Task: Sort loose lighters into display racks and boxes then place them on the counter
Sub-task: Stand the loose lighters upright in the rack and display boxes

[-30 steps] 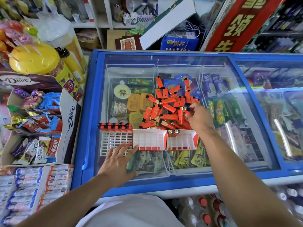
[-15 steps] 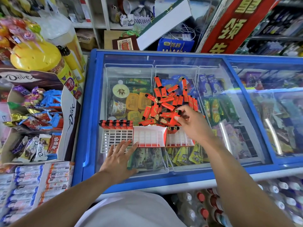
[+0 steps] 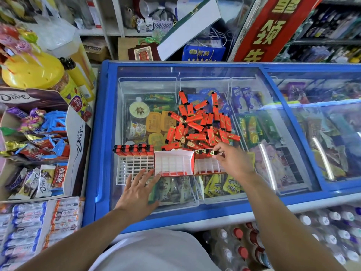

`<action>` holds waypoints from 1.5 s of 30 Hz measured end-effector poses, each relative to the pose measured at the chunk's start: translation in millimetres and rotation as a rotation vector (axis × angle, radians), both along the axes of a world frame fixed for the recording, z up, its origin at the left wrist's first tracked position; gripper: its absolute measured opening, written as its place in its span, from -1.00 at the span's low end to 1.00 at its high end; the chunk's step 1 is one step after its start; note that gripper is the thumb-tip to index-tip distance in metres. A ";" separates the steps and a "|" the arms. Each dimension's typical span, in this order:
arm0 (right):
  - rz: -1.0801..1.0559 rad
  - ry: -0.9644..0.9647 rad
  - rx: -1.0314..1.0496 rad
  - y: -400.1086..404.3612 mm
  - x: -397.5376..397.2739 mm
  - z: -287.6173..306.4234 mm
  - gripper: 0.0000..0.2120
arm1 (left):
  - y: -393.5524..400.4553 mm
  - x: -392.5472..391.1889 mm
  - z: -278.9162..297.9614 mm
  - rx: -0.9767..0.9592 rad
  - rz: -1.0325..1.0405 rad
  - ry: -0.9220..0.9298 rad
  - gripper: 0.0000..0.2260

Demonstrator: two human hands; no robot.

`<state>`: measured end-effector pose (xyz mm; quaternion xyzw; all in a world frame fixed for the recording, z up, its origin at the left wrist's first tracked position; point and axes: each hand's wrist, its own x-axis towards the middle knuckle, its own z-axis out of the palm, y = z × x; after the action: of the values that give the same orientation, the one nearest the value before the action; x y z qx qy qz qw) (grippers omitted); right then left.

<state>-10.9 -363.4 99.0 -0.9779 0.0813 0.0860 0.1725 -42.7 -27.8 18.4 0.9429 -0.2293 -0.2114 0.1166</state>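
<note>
Red lighters (image 3: pixel 197 122) are heaped loose on the glass lid (image 3: pixel 273 90) of a blue chest freezer (image 3: pixel 103 133), towards the middle of the lid. Three racks are lined up along the near side of the heap: a white grid rack (image 3: pixel 134 167) at the left with a row of five lighters stood along its far edge, a red-and-white display box (image 3: pixel 173 163) in the middle, not yet filled, and a second box (image 3: pixel 209 163) at the right with a few lighters along its far edge.

One lighter (image 3: pixel 214 152) is pinched between thumb and fingers of the right hand (image 3: pixel 232 163), just above the far row of the right box. The left hand (image 3: pixel 138 192) is laid flat on the glass, fingers spread and straight, with the fingertips touching the near edge of the white rack and the near left corner of the middle box.

Risks, as judged: the boxes are light card on smooth glass and may be pushed away if a lighter is pressed in off-centre; the right box is not braced. A lighter offered tilted may jam across a cell divider. The heap may be disturbed by the wrist, and lighters could slide towards the lid edges.

Each lighter is a slim red body with gold print and a dark cap.
</note>
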 end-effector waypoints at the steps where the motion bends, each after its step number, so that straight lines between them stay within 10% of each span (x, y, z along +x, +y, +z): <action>1: -0.004 -0.004 -0.014 0.5 -0.2 -1.5 -0.82 | 0.1 -0.4 -0.1 -0.017 0.007 -0.006 -0.18; 24: -0.151 -0.103 0.067 5.1 24.7 14.7 -0.96 | 3.2 1.9 2.9 0.011 0.026 0.004 -0.18; 31: -0.303 0.109 0.133 1.0 86.4 -17.2 -0.74 | 0.7 6.1 12.7 0.152 -0.099 0.054 -0.14; 45: 0.206 0.203 -0.214 49.8 121.3 -22.8 -0.65 | 3.3 9.3 9.7 0.143 -0.076 0.105 -0.08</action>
<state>110.4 -313.6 76.1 -0.9801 0.0063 0.1921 0.0485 -33.4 -24.5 28.1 0.9272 -0.2426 -0.2805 0.0526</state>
